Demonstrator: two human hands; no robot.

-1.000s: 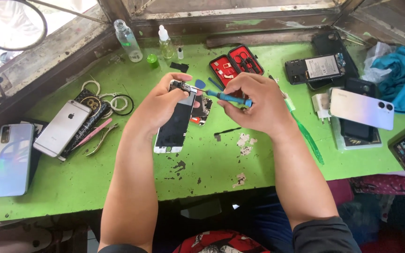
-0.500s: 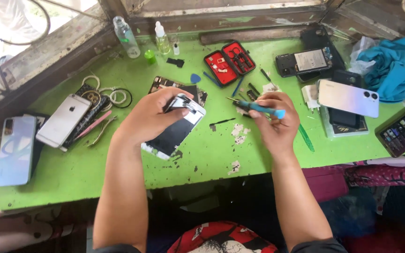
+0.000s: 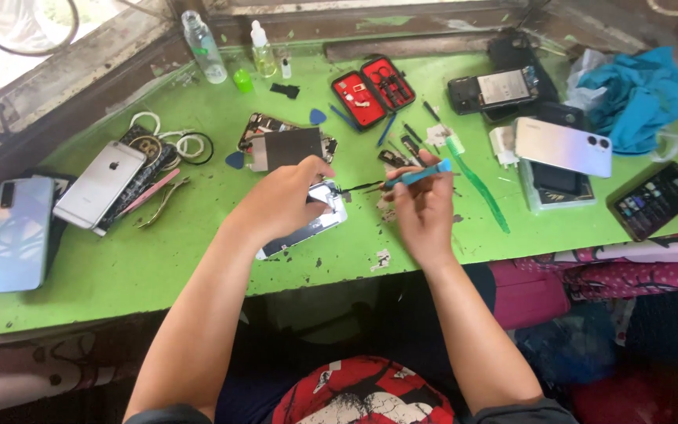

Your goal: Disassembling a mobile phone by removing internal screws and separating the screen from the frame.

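Centre frame: left hand (image 3: 284,200) grips the phone screen (image 3: 311,224), long axis slanting up-right toward the blue tool (image 3: 417,174) pinched in the right hand (image 3: 425,208).

A phone-repair workshop: green workbench (image 3: 119,275) strewn with opened phones (image 3: 504,88); red tool case (image 3: 372,90); solvent bottles (image 3: 202,47).

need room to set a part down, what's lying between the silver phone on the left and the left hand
In the head view, between the silver phone and the left hand: pink-handled tools, then bare green table.
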